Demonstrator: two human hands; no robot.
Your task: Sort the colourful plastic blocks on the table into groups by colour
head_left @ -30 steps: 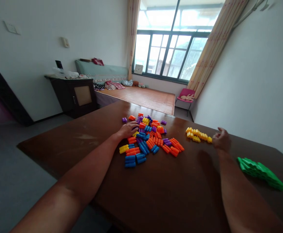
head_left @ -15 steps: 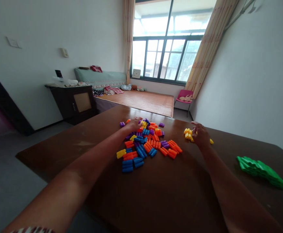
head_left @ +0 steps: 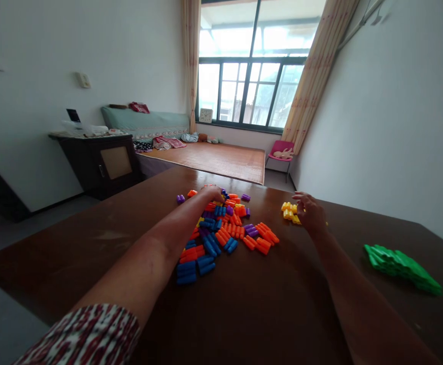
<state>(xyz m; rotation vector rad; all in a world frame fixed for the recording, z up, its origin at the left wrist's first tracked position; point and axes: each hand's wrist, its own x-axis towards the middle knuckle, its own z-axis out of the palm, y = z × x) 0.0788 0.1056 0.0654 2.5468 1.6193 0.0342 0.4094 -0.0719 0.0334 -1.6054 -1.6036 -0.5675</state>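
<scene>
A mixed heap of plastic building blocks (head_left: 231,229), shaped like joined tubes in orange, blue, purple and yellow, lies on the brown table. My left hand (head_left: 212,192) reaches into the far side of this heap. Its fingers bend down, closed among the blocks, and what they grip is hidden. Over to the right, my right hand (head_left: 310,213) hovers beside a small group of yellow blocks (head_left: 290,213). Its fingers are curved and apart, with no block visible between them.
A cluster of green blocks (head_left: 400,268) lies at the table's right side. The glossy brown table (head_left: 267,304) has its left edge near my left forearm. Beyond are a bed (head_left: 221,159), a dark cabinet (head_left: 92,162) and a pink chair (head_left: 281,150).
The view has turned slightly right. My left hand has come down over the yellow piece on the heap's far side. My right hand stays by the yellow group, showing more of it.
</scene>
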